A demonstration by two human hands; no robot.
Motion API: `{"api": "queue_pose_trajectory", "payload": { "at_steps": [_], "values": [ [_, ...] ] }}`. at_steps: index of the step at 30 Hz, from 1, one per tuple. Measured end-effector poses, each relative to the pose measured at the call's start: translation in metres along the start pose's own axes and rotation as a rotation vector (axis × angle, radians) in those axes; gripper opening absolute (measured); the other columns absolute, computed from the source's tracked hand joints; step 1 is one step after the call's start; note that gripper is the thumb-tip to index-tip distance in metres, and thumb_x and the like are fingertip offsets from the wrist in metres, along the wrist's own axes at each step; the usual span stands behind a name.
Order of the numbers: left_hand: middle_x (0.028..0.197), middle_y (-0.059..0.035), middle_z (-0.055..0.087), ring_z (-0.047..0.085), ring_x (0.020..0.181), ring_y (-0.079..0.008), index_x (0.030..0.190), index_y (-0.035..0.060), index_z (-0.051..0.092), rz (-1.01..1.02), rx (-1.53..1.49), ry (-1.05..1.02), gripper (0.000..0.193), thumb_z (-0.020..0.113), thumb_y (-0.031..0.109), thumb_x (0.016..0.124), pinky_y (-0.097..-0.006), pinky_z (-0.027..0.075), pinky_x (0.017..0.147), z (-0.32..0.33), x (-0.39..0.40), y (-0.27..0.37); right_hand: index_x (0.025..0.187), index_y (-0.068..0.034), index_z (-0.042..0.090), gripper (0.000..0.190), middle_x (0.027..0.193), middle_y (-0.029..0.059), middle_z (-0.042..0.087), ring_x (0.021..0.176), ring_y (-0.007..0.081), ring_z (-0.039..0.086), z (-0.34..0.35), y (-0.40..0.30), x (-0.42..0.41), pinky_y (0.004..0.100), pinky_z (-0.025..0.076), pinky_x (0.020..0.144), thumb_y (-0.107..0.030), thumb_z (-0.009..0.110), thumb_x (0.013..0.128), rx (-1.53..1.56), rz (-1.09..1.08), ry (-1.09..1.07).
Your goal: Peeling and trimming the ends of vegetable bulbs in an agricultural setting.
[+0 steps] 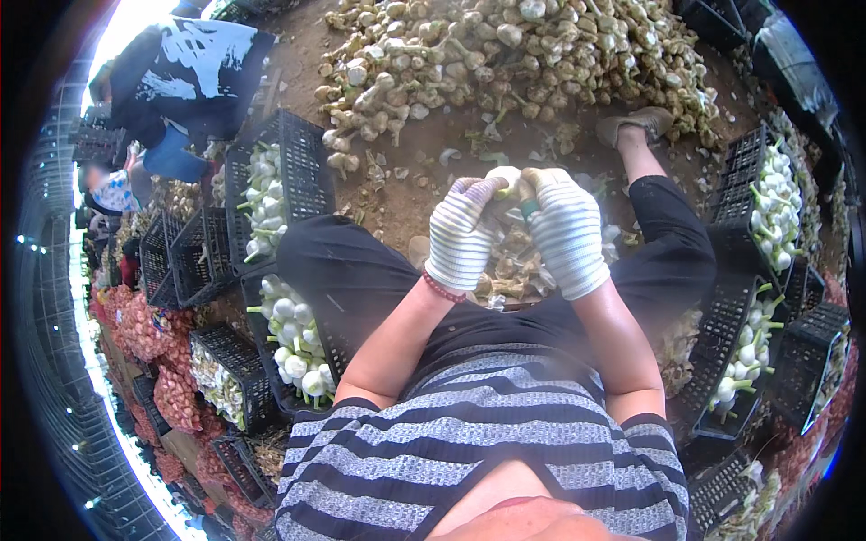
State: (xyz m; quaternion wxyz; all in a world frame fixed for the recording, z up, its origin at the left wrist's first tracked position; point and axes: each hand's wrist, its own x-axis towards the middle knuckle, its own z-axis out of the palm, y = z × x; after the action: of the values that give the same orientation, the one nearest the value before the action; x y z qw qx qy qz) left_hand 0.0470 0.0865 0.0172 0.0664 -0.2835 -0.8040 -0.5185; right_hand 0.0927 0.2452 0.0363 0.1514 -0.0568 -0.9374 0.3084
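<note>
Both hands wear white, grey-striped knit gloves and meet in front of me above the ground. My left hand (462, 230) pinches a peeled white garlic bulb (504, 181) at its left side. My right hand (565, 230) has its bent fingers against the bulb's right side. A green band or piece (530, 208) shows at the right thumb; what it is cannot be told. Below the hands, between my legs, lie loose dry garlic skins (511, 270). Beyond them a large heap of unpeeled garlic bulbs with stems (500, 61) covers the ground.
Black plastic crates with cleaned garlic stand on my left (298, 169) and right (727, 338). Farther left are red mesh bags of garlic (145, 324) and more crates (196, 257). A person in dark clothing (189, 74) bends at upper left; another person (115, 189) sits beyond.
</note>
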Motion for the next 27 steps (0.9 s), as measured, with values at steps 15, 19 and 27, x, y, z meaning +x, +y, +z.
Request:
{"api": "queue_pose_trajectory", "payload": {
  "at_steps": [15,19,27],
  "values": [
    [0.108,0.0022,0.067,0.06,0.098,-0.0072,0.116,0.0098,0.068,-0.449,-0.64,-0.039,0.016,0.064,0.007,0.101,-0.0254,0.05,0.086,-0.031,0.002,-0.025,0.105,-0.001,0.067,0.011,0.095,0.0165,0.071,0.083,0.0284,0.068,-0.002,0.047,-0.002,0.0374,0.053,0.078,-0.005,0.066,0.095,0.215,0.326,-0.019],
    [0.106,0.0001,0.067,0.061,0.096,-0.0087,0.115,0.008,0.068,-0.409,-0.54,-0.003,0.017,0.068,0.007,0.098,-0.0275,0.051,0.085,-0.021,-0.001,-0.028,0.114,-0.005,0.068,0.025,0.1,0.0185,0.07,0.087,0.0322,0.07,0.001,0.026,-0.016,0.0375,0.056,0.079,-0.017,0.073,0.093,0.274,0.051,-0.014],
    [0.108,-0.007,0.066,0.064,0.099,-0.018,0.113,0.0064,0.066,-0.042,-0.075,0.026,0.019,0.067,0.002,0.095,-0.0303,0.051,0.088,-0.024,-0.002,-0.021,0.099,-0.003,0.068,0.017,0.087,0.0165,0.07,0.075,0.0319,0.068,0.01,-0.001,-0.004,0.0377,0.055,0.07,-0.015,0.075,0.09,0.339,0.175,-0.013]
  ]
}}
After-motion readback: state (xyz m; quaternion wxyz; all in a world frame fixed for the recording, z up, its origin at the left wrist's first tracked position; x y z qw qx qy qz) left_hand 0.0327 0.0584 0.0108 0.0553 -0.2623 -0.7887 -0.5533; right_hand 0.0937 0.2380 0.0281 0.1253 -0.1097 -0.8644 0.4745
